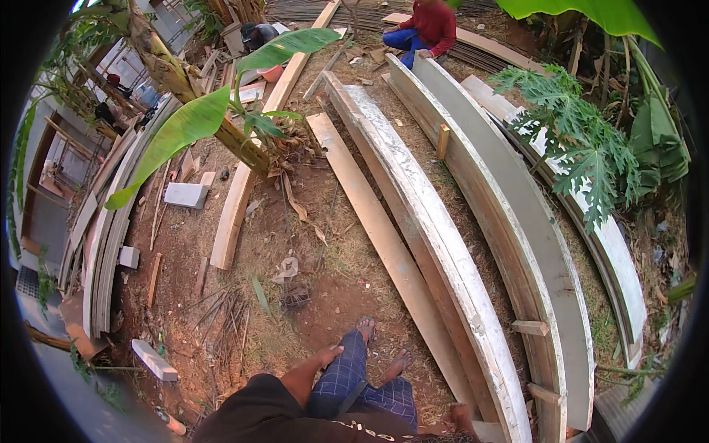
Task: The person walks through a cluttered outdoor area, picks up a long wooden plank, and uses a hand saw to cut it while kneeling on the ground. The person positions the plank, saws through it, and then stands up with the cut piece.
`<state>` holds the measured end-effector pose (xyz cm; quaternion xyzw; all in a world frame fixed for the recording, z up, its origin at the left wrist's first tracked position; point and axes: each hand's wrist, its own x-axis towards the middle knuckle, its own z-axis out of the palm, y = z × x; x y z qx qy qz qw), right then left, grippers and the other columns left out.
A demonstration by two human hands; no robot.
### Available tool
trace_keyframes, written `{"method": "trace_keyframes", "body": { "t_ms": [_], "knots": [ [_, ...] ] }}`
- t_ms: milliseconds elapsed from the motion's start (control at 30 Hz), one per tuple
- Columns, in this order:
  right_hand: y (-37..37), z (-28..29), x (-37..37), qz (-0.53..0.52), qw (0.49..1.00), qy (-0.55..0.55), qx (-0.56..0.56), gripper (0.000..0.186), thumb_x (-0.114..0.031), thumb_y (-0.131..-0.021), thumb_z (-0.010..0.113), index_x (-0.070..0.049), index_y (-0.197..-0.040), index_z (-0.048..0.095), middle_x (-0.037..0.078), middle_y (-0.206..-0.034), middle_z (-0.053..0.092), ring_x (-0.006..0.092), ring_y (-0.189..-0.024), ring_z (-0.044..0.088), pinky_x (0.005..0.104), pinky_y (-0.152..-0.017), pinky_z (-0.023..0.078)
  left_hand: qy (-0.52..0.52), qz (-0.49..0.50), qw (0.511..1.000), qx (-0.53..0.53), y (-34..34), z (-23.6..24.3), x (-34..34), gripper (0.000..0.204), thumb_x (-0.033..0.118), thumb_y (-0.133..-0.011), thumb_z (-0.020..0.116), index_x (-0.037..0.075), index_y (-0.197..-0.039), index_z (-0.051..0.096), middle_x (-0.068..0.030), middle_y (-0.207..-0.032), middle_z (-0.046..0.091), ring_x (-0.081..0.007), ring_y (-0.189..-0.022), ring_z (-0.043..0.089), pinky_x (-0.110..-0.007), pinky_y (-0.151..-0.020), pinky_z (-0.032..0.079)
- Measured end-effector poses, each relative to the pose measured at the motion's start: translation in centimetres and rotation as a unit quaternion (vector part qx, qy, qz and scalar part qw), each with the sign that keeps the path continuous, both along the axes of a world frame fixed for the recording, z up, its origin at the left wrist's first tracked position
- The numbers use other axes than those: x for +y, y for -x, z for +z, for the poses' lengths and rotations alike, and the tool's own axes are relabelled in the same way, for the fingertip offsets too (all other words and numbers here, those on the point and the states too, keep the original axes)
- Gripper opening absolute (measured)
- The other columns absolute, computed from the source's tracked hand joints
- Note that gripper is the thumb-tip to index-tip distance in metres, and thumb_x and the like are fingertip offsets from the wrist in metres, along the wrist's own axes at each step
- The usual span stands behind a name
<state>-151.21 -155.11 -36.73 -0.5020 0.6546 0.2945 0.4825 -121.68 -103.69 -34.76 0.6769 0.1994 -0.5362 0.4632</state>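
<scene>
My left hand (330,356) lies on the knee of my blue checked trousers (341,380), fingers resting on the cloth and holding nothing. Low at the right, my right hand (462,419) is against the near end of a long wooden board (395,247). Its fingers are too small and partly hidden to read. Beside that board runs a long timber beam (436,251) with a whitish, worn top. Farther right stand two long upright form panels (509,229), with short wooden cleats (530,327) fixed across them.
A person in a red top (434,29) crouches at the far end of the panels. Banana plants (173,74) rise at the left, and a leafy papaya branch (569,140) hangs at the right. Stacked boards (111,244), pale blocks (186,195) and sticks (221,317) lie on the soil.
</scene>
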Motion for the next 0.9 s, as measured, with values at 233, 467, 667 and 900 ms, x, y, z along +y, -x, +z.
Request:
{"method": "trace_keyframes", "body": {
  "t_ms": [233, 467, 667, 900],
  "knots": [
    [-35.6, 9.3, -1.4, 0.115, 0.947, 0.083, -0.287, 0.041, -0.012, -0.090, 0.060, 0.003, -0.128, 0.060, 0.011, -0.082, 0.066, 0.0159, -0.064, 0.065, 0.0298, -0.049, 0.051, -0.044, 0.039, 0.993, 0.103, -9.4, 12.2, 3.1, 0.071, 0.056, -0.094, 0.059, 0.022, -0.153, 0.040, -0.0121, -0.151, 0.047, -0.0326, -0.134, 0.047, -0.061, -0.101, 0.041],
    [-56.7, 15.4, 9.5, 0.244, 0.905, -0.018, -0.348, 0.043, -0.014, -0.095, 0.063, 0.002, -0.134, 0.056, 0.011, -0.099, 0.068, 0.0172, -0.077, 0.067, 0.0285, -0.060, 0.052, -0.059, -0.066, 0.996, -0.031, -22.7, 12.5, 13.3, 0.058, 0.046, -0.091, 0.063, 0.015, -0.140, 0.058, -0.0178, -0.141, 0.057, -0.0312, -0.130, 0.054, -0.045, -0.102, 0.046],
    [-62.7, 16.4, 18.0, 0.428, 0.859, -0.080, -0.269, 0.046, -0.018, -0.092, 0.071, 0.004, -0.130, 0.059, 0.011, -0.095, 0.070, 0.0179, -0.081, 0.069, 0.0303, -0.066, 0.057, -0.116, 0.005, 0.974, -0.196, -30.1, 16.3, 16.3, 0.062, 0.041, -0.089, 0.065, 0.002, -0.137, 0.058, -0.0200, -0.124, 0.068, -0.0325, -0.116, 0.065, -0.038, -0.099, 0.048],
    [-68.2, 9.2, 13.4, 0.472, 0.852, -0.085, -0.208, 0.057, -0.009, -0.087, 0.074, -0.006, -0.140, 0.054, 0.014, -0.101, 0.072, 0.0281, -0.080, 0.071, 0.0429, -0.065, 0.057, -0.052, -0.028, 0.971, -0.231, -47.0, 21.8, 11.2, 0.062, 0.039, -0.092, 0.062, 0.002, -0.141, 0.052, -0.0220, -0.128, 0.065, -0.0324, -0.121, 0.062, -0.040, -0.103, 0.046]
  ]
}}
